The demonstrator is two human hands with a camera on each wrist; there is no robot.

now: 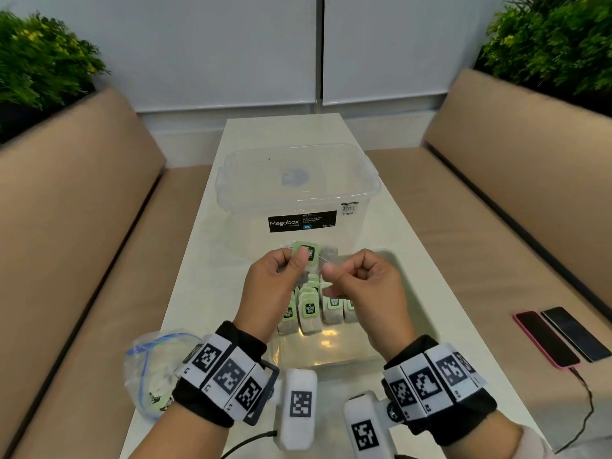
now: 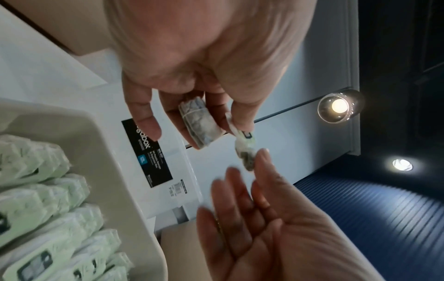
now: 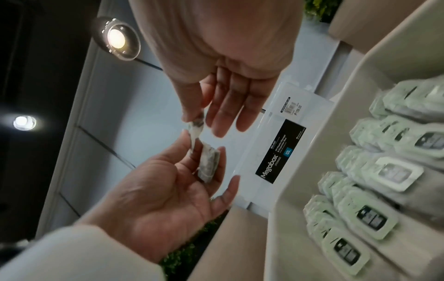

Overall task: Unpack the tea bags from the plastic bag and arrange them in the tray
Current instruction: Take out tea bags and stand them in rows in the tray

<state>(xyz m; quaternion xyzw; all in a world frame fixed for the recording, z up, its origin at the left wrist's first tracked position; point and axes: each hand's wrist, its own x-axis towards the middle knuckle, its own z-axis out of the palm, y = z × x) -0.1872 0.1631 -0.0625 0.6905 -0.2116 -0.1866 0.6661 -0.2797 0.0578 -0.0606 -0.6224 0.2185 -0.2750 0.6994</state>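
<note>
Several tea bags (image 1: pixel 309 309) rowed in tray (image 1: pixel 395 276), both hands pinching one tea bag (image 1: pixel 306 253), plastic bag (image 1: pixel 149 369) beside.

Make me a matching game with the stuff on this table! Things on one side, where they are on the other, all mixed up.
Things:
1. clear plastic storage box
2. crumpled clear plastic bag with blue zip
3. two dark smartphones
4. rows of green-tagged tea bags

Places:
A. on the tan bench, right
B. in the beige tray
C. beyond the tray
D. table's near left corner

Pairs: 1-C, 2-D, 3-A, 4-B
</note>
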